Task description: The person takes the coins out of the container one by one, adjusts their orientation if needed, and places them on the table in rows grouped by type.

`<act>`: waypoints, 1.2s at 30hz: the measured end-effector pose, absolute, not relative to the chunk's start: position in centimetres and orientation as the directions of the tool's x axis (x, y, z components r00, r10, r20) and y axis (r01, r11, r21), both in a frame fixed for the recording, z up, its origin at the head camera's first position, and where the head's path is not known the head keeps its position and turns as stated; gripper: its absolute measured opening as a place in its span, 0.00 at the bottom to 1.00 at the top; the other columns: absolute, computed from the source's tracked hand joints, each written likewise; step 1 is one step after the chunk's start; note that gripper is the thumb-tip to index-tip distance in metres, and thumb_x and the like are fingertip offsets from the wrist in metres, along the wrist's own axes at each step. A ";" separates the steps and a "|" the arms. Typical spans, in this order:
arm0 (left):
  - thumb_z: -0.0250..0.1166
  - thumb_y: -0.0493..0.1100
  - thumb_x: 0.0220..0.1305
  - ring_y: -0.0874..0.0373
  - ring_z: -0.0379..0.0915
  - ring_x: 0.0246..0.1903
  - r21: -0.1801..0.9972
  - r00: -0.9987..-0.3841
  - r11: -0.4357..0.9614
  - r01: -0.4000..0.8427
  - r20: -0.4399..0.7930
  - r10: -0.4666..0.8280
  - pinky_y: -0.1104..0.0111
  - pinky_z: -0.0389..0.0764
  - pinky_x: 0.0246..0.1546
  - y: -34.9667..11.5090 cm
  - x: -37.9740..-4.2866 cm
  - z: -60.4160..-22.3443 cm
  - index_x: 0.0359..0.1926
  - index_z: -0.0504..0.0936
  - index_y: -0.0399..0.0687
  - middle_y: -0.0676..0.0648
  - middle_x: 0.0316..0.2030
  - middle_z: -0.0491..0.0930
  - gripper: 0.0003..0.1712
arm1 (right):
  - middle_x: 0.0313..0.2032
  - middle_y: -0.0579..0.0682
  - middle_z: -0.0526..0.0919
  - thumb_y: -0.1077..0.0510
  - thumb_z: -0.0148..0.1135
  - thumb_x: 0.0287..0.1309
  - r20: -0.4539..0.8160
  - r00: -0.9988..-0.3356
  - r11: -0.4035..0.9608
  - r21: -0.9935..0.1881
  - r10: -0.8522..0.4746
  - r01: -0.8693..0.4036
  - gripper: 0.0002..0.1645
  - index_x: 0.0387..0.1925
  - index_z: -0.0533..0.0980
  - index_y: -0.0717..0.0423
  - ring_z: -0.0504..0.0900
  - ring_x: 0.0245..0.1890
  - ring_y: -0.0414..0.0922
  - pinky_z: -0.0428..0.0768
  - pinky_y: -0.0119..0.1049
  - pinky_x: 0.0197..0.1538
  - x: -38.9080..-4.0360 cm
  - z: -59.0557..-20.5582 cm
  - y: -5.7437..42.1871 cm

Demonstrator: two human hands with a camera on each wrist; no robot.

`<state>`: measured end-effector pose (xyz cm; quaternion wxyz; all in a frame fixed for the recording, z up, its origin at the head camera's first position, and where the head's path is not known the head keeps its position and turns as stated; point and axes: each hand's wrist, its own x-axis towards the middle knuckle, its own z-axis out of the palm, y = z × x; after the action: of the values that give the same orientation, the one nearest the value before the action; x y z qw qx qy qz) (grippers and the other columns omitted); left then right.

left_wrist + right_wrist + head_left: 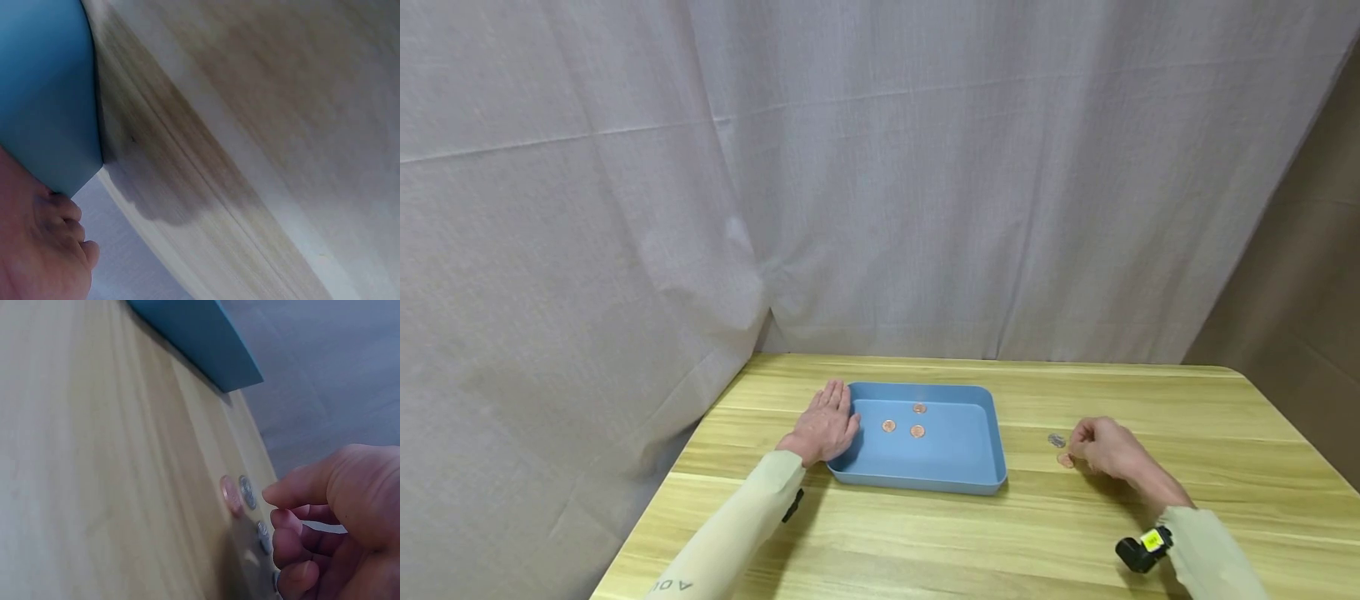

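My left hand [826,423] rests along the left side of a shallow blue tray [917,482], fingers extended and thumb over its rim. In the left wrist view the fingers [53,231] lie against the tray's corner. Three copper coins lie inside the tray, one of them [889,426] nearest my left hand. To the right of the tray, my right hand [1108,447] hovers by a copper coin [1064,460] and a silver coin [1056,440] on the table. Thumb and forefinger are bent with a gap between them, holding nothing visible. More silver coins [264,537] show beneath the right hand.
The wooden table [910,542] has its far edge along a grey curtain [880,183], which also hangs at the left. A brown surface [1292,275] stands on the right. A black wrist camera [1138,552] sits at my right cuff.
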<state>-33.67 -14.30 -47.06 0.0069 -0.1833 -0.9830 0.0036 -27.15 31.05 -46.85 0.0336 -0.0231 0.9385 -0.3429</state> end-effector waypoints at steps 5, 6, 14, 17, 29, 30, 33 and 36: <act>0.35 0.56 0.77 0.45 0.40 0.78 -0.014 -0.934 0.933 0.358 0.007 0.358 0.55 0.49 0.78 -14.3 -33.6 -47.0 0.76 0.49 0.35 0.37 0.77 0.47 0.38 | 0.22 0.49 0.80 0.62 0.59 0.60 -0.020 -0.994 0.761 -0.646 -0.104 -0.067 0.06 0.28 0.74 0.59 0.76 0.24 0.42 0.69 0.31 0.24 -27.6 -45.7 30.1; 0.34 0.56 0.77 0.45 0.40 0.78 -0.014 -0.934 0.934 0.358 0.007 0.358 0.54 0.49 0.78 -14.3 -33.5 -47.0 0.76 0.49 0.35 0.36 0.77 0.47 0.38 | 0.22 0.49 0.81 0.62 0.59 0.60 -0.018 -0.994 0.759 -0.647 -0.108 -0.071 0.05 0.29 0.74 0.59 0.77 0.25 0.42 0.69 0.31 0.25 -27.7 -45.5 29.9; 0.35 0.57 0.77 0.45 0.40 0.78 -0.007 -0.936 0.936 0.351 0.008 0.351 0.54 0.49 0.78 -14.3 -33.6 -47.1 0.76 0.49 0.35 0.37 0.77 0.46 0.38 | 0.26 0.46 0.76 0.60 0.60 0.58 0.094 -0.984 0.787 -0.590 -0.153 -0.179 0.04 0.29 0.75 0.56 0.72 0.27 0.41 0.69 0.33 0.32 -28.5 -43.9 28.2; 0.35 0.57 0.77 0.45 0.40 0.78 -0.011 -0.937 0.937 0.350 0.008 0.350 0.54 0.48 0.78 -14.3 -33.6 -47.2 0.76 0.48 0.35 0.37 0.77 0.46 0.38 | 0.28 0.48 0.77 0.60 0.60 0.60 0.102 -0.981 0.778 -0.598 -0.164 -0.193 0.04 0.31 0.75 0.56 0.74 0.26 0.41 0.71 0.33 0.32 -28.8 -43.4 27.6; 0.34 0.56 0.77 0.44 0.40 0.78 -0.023 -0.931 0.930 0.366 0.009 0.366 0.54 0.49 0.78 -14.3 -33.6 -47.0 0.76 0.49 0.34 0.36 0.77 0.47 0.38 | 0.29 0.52 0.78 0.59 0.59 0.64 0.076 -0.981 0.713 -0.677 -0.176 -0.180 0.07 0.38 0.76 0.59 0.81 0.25 0.48 0.77 0.36 0.27 -29.4 -41.9 24.4; 0.34 0.56 0.77 0.45 0.40 0.78 -0.025 -0.931 0.930 0.366 0.009 0.366 0.54 0.49 0.78 -14.3 -33.6 -47.0 0.76 0.49 0.35 0.37 0.77 0.47 0.38 | 0.29 0.52 0.78 0.59 0.59 0.64 0.079 -0.980 0.711 -0.678 -0.181 -0.186 0.07 0.38 0.76 0.59 0.81 0.25 0.48 0.77 0.36 0.27 -29.4 -41.9 24.1; 0.35 0.56 0.77 0.44 0.40 0.78 -0.024 -0.931 0.931 0.364 0.009 0.364 0.54 0.49 0.78 -14.3 -33.6 -47.1 0.76 0.49 0.35 0.37 0.77 0.47 0.38 | 0.29 0.52 0.78 0.58 0.59 0.64 0.079 -0.979 0.708 -0.681 -0.186 -0.189 0.07 0.39 0.76 0.59 0.80 0.24 0.48 0.77 0.35 0.27 -29.7 -41.7 23.4; 0.35 0.56 0.77 0.44 0.40 0.77 -0.024 -0.932 0.932 0.362 0.010 0.362 0.54 0.49 0.78 -14.3 -33.6 -47.1 0.76 0.49 0.35 0.37 0.77 0.47 0.38 | 0.29 0.52 0.79 0.58 0.58 0.64 0.081 -0.977 0.703 -0.683 -0.196 -0.197 0.07 0.39 0.76 0.60 0.81 0.24 0.48 0.78 0.35 0.27 -30.0 -41.6 22.6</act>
<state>-33.64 -14.28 -47.13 0.0069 -0.1843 -0.9828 0.0109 -30.04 22.63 -41.64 -0.0009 -0.1066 0.9227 -0.3704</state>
